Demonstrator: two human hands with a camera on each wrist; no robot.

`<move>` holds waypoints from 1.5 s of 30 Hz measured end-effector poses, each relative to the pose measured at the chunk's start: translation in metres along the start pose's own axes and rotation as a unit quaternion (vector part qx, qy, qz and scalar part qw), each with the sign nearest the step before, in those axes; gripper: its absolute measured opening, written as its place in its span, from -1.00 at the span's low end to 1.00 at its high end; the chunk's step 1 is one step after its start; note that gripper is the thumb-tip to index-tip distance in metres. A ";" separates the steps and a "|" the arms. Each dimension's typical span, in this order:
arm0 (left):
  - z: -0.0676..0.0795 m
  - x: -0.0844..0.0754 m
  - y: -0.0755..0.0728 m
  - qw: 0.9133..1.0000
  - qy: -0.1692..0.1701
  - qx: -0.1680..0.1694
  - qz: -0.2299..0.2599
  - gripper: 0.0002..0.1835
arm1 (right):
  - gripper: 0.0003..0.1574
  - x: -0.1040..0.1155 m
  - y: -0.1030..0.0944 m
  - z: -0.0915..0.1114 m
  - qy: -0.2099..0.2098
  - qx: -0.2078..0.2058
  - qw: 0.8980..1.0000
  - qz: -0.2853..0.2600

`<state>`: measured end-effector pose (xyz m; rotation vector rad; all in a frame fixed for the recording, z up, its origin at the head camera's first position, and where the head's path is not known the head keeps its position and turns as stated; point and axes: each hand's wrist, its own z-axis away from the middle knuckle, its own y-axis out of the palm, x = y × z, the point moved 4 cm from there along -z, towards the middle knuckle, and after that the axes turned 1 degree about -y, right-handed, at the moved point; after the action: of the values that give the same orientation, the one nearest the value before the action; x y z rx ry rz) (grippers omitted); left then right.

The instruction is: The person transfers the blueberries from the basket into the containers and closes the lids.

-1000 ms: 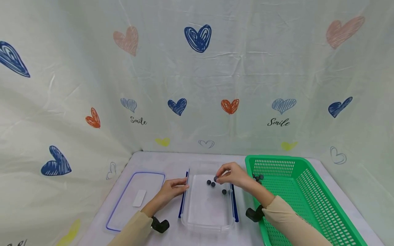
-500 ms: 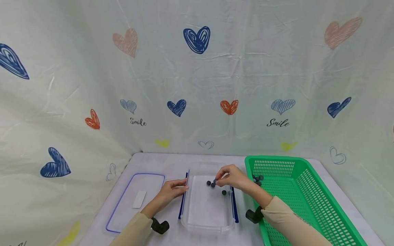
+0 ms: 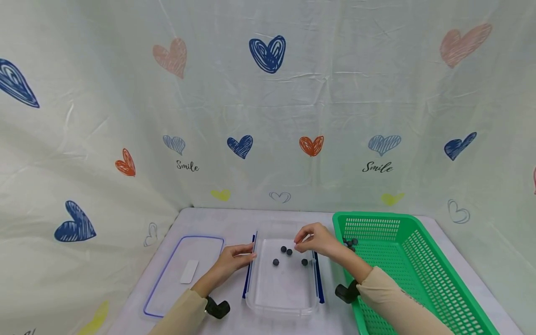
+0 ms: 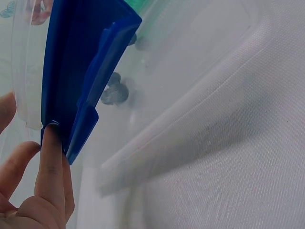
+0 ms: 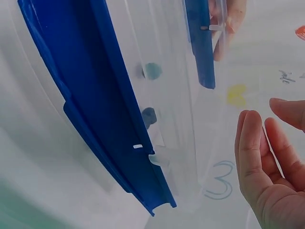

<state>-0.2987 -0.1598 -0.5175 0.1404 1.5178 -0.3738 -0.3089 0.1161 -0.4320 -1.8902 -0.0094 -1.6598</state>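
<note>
Pale sheeting (image 3: pixel 335 102) printed with hearts hangs behind a white-covered desk (image 3: pixel 234 223), on which one clear box (image 3: pixel 280 288) sits between one clear lid (image 3: pixel 171 288) to the left and one green basket (image 3: pixel 393 265) to the right. From here the likeliest trouble is rolling: the dark balls (image 3: pixel 276 262) look round and the box floor smooth, so a nudge could send them off toward the walls. If the left hand (image 3: pixel 232 260) pressed harder on the side, the box might slide or tip; its fingers are fairly straight and rest against that side, by the blue flap. The right hand (image 3: pixel 316 238) is over the far right part of the box, thumb and fingers apart, with nothing between them; a ball let go too close to the rim there could bounce outside. Its forearm crosses the near basket wall, and the sleeve (image 3: pixel 393 298) might catch and drag the basket. Counting up: four balls lie in the box, two just beside each other toward the far end, one alone farther left, one near the right wall. Several more balls sit in the basket's far left corner, partly hidden by the wall and arm, so I cannot give their number. Two blue flaps (image 5: pixel 81 71) hang from the box, one per long side, and one white card (image 3: pixel 190 271) lies at the lid.
</note>
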 end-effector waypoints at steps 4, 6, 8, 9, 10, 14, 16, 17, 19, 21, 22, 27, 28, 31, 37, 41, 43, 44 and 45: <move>0.000 0.000 0.000 1.000 0.002 0.002 0.000 -0.31 | -0.89 0.001 -0.004 0.001 0.003 -0.007 1.000 -0.012; 0.000 0.000 0.000 1.000 -0.001 0.000 -0.001 -0.31 | -0.89 0.002 -0.007 0.002 0.002 -0.007 1.000 -0.017; 0.000 0.000 0.000 1.000 0.000 -0.001 0.001 -0.33 | -0.89 0.004 -0.010 0.003 0.000 -0.007 1.000 -0.023; 0.000 -0.001 0.000 1.000 0.001 -0.002 0.003 -0.34 | -0.88 0.004 -0.012 0.003 0.000 -0.007 1.000 -0.025; 0.000 -0.001 0.000 1.000 0.000 -0.002 0.006 -0.34 | -0.88 0.004 -0.013 0.004 0.000 -0.007 1.000 -0.029; 0.001 -0.003 0.001 1.000 0.002 -0.005 0.010 -0.37 | -0.87 0.004 -0.021 0.005 0.002 -0.012 0.999 -0.030; 0.001 -0.003 0.001 1.000 0.003 -0.004 0.007 -0.37 | -0.87 0.004 -0.026 0.007 0.006 -0.017 0.999 -0.029; 0.002 -0.003 0.001 1.000 0.003 -0.004 0.006 -0.36 | -0.86 0.005 -0.028 0.008 0.007 -0.020 0.999 -0.030; 0.002 -0.003 0.001 1.000 0.000 -0.003 0.004 -0.35 | -0.86 0.006 -0.033 0.009 0.009 -0.027 0.999 -0.035; 0.001 -0.002 0.001 1.000 -0.002 -0.002 0.003 -0.34 | -0.84 0.007 -0.037 0.010 0.008 -0.030 0.999 -0.038; 0.001 -0.002 0.001 1.000 -0.003 -0.001 0.002 -0.34 | -0.84 0.007 -0.039 0.011 0.007 -0.032 0.999 -0.039; -0.001 0.000 0.000 1.000 -0.006 -0.005 -0.003 -0.32 | -0.81 0.007 -0.050 0.014 0.007 -0.043 0.998 -0.039; -0.001 0.000 0.000 1.000 -0.005 -0.005 -0.005 -0.32 | -0.80 0.007 -0.052 0.015 0.007 -0.044 0.998 -0.039; -0.001 -0.001 0.000 1.000 -0.004 -0.006 -0.008 -0.32 | -0.79 0.006 -0.059 0.018 0.008 -0.050 0.998 -0.038; -0.002 -0.001 0.000 1.000 -0.008 -0.011 -0.012 -0.33 | -0.77 0.004 -0.071 0.024 0.014 -0.063 0.997 -0.040; -0.002 0.000 0.000 1.000 -0.010 -0.011 -0.012 -0.33 | -0.75 0.000 -0.078 0.028 0.014 -0.074 0.997 -0.034; -0.002 0.000 0.000 1.000 -0.011 -0.012 -0.011 -0.32 | -0.74 -0.003 -0.081 0.030 0.013 -0.079 0.996 -0.031; -0.002 0.000 0.000 1.000 -0.011 -0.012 -0.011 -0.32 | -0.73 -0.004 -0.082 0.031 0.013 -0.081 0.996 -0.031; -0.001 0.000 0.000 1.000 -0.010 -0.012 -0.010 -0.32 | -0.73 -0.006 -0.084 0.032 0.015 -0.083 0.996 -0.031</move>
<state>-0.3001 -0.1597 -0.5180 0.1022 1.5035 -0.3733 -0.3142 0.2003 -0.4014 -2.0041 0.0855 -1.7778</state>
